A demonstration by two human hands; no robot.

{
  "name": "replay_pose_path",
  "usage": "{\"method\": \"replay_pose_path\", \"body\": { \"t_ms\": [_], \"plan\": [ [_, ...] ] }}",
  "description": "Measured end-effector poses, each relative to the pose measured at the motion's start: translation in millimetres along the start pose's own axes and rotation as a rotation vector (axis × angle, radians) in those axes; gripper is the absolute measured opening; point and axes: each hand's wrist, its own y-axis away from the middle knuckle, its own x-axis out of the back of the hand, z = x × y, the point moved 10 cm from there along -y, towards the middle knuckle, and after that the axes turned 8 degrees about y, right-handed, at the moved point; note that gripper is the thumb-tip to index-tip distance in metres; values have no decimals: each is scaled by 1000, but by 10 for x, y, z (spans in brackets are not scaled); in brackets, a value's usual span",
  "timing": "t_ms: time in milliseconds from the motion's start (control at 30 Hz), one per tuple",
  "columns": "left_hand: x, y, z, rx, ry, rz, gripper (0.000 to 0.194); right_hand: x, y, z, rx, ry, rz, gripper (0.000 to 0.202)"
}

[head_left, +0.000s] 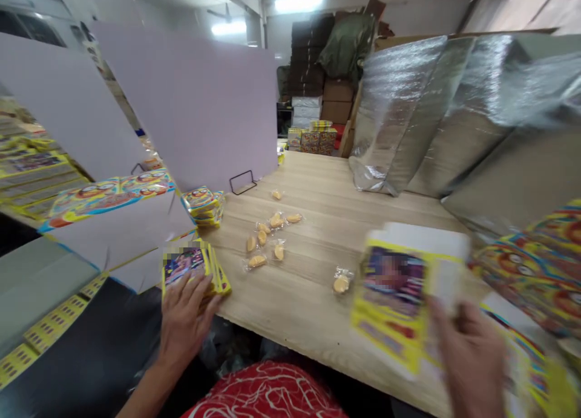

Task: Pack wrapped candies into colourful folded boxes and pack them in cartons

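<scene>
My left hand (188,312) lies with its fingers spread on a stack of yellow-edged printed cards (186,264) at the table's left front edge. On the right, my right hand (469,351) grips a yellow printed carton (394,291) with white flaps, held above the table and slightly blurred. Between the hands, one wrapped biscuit (341,283) lies near the carton. Several more wrapped biscuits (276,221) are scattered over the middle of the wooden table (313,321).
A colourful open box (131,242) stands at the left, beside a small stack of packets (204,205). Behind are a pale upright panel (204,109) and a black wire stand (242,182). Film-wrapped cardboard (408,115) and printed sheets (544,261) occupy the right.
</scene>
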Motion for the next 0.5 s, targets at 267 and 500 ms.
{"method": "replay_pose_path", "body": {
  "t_ms": [267, 500],
  "plan": [
    [-1184, 25, 852, 638, 1219, -433, 39, -1892, 1000, -741, 289, -162, -413, 34],
    [-986, -79, 1206, 172, 830, -600, 24, -1774, 1089, -1375, 860, 238, -428, 31]
  ]
}}
